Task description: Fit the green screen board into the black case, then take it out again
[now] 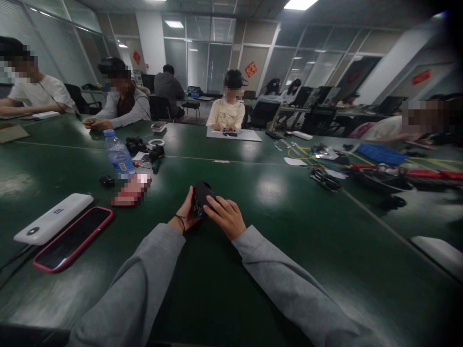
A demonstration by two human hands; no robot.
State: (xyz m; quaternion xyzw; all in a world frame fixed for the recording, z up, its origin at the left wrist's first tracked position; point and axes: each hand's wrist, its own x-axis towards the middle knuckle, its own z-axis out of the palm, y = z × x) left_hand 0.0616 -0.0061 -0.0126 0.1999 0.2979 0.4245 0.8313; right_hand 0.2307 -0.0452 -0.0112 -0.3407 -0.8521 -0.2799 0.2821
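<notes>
My left hand (185,212) and my right hand (227,216) both hold a small black device (201,194) just above the dark green table (275,226). The left hand grips its left side from below, with a dark band on the wrist. The fingers of my right hand lie over its right side and top. Both arms wear grey sleeves. Part of the device is hidden by my fingers.
A phone in a pink case (72,238) and a white power bank (53,218) lie at the left. A water bottle (118,155) and small black parts (144,145) stand beyond. Cables and tools (365,166) cover the right. Several people sit around the table.
</notes>
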